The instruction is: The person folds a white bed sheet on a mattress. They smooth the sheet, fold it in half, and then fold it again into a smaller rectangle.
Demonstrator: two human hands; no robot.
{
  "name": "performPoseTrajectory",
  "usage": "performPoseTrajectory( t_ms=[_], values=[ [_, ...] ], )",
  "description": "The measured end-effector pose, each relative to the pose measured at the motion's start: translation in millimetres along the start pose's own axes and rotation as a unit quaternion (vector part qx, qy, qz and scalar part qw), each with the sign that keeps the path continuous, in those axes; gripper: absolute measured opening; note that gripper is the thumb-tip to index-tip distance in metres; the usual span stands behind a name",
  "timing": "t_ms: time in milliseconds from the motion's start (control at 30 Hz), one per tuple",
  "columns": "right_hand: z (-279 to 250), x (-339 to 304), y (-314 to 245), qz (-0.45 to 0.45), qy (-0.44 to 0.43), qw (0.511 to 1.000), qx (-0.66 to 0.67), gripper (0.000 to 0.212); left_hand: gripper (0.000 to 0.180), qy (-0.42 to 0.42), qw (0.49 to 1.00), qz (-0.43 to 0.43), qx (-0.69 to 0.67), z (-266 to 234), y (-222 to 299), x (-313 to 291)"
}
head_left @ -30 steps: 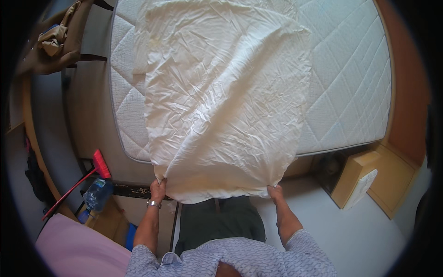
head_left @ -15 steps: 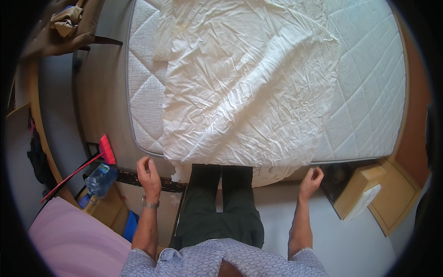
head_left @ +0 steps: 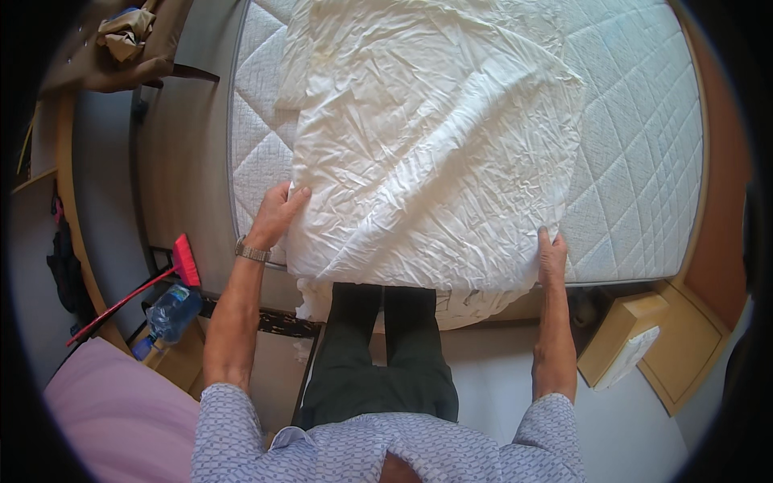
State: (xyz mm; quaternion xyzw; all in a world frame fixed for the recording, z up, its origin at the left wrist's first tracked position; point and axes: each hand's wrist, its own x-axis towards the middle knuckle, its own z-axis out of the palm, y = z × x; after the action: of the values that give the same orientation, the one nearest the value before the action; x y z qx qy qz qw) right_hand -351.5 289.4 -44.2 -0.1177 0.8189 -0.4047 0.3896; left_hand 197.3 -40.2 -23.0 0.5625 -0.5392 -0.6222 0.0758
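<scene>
A crumpled white sheet [head_left: 435, 145] lies spread over a quilted white mattress [head_left: 636, 161], with its near edge hanging off the foot of the bed. My left hand [head_left: 278, 213] rests flat on the sheet's left near edge, fingers apart. On the sheet's right near corner my right hand [head_left: 551, 253] presses down, fingers together and extended. Neither hand grips the cloth. My dark trousers [head_left: 386, 354] stand against the foot of the bed.
A red broom [head_left: 181, 262] and a plastic water bottle [head_left: 169, 314] lie at the left by the bed. A brown chair with clothes [head_left: 121, 40] stands at top left. A wooden bedside unit with a white box [head_left: 628, 346] sits at the right. Pink fabric [head_left: 113, 410] is at bottom left.
A second ago both hands held the sheet's near edge up in the air. The sheet has dropped onto the mattress, and both hands have come down to lie on its near edge.
</scene>
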Motion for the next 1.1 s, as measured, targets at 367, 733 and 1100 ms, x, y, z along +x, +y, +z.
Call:
performPoseTrajectory(
  t_ms=[367, 733, 1100],
  values=[
    [1.6, -6.0, 4.3, -0.044, 0.148, 0.970, -0.189, 0.035, 0.028, 0.156, 0.983, 0.060, 0.075, -27.7, -29.6, 12.4],
    [267.1, -149.6, -36.8, -0.476, -0.085, 0.859, -0.168, 0.065, 0.055, 0.050, 0.855, 0.370, 0.360, 177.4, -5.2, -51.1],
    [12.9, -41.9, 38.4, -0.210, 0.249, 0.824, -0.464, 0.066, 0.083, 0.203, 0.781, 0.169, 0.566, -22.9, -86.1, -41.9]
  ],
)
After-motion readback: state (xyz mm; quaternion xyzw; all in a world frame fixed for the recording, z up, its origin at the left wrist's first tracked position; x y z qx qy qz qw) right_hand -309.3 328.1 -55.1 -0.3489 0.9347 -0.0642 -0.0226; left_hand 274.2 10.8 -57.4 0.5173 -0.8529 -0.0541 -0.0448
